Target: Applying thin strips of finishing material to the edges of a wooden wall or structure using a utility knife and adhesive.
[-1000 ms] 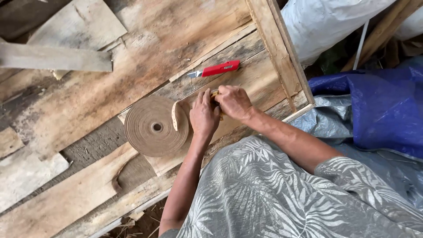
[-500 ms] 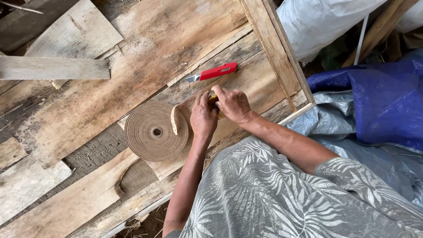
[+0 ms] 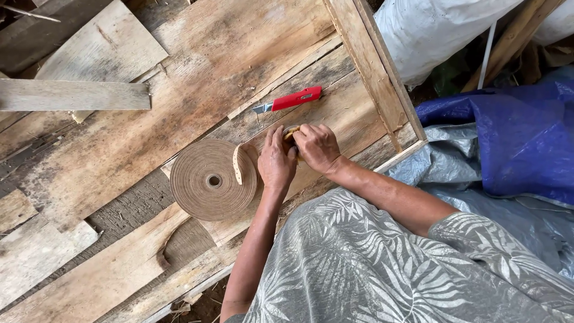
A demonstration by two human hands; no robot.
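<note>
**Veneer-strip roll and the small piece both hands work on**

Veneer-strip roll (image 3: 210, 179) lies flat on the plank surface (image 3: 197, 72), wound tight around a small open core, its loose end (image 3: 238, 164) curling up and over toward the left hand (image 3: 277, 160).

Head view: the left hand rests palm down just right of the roll, fingers close together and pressed onto the wood, thumb side toward a small yellowish piece (image 3: 290, 134). The right hand (image 3: 317, 146) is curled over that same piece from the other side, fingertips pinching or pressing it. The two hands touch there, and the piece is mostly hidden, so what it is I cannot tell.

Handling, as a judgement: the strip looks thin, light and springy, stiff along its width but ready to bend lengthwise, and likely to crack if creased sharply. The roll would probably loosen if lifted by one edge, so gripping it flat across both faces, or by the free end to draw strip off, seems the safer hold. The edges may be splintery.

A red-handled utility knife (image 3: 290, 100) lies just beyond the hands, blade pointing left, touched by neither.

Count: one roll, one loose strip end, one knife, one small piece under the fingers, two hands. A separate grey board (image 3: 72, 96) lies well apart at upper left; a blue tarpaulin (image 3: 514, 137) and a white sack (image 3: 430, 30) sit off the right edge.
</note>
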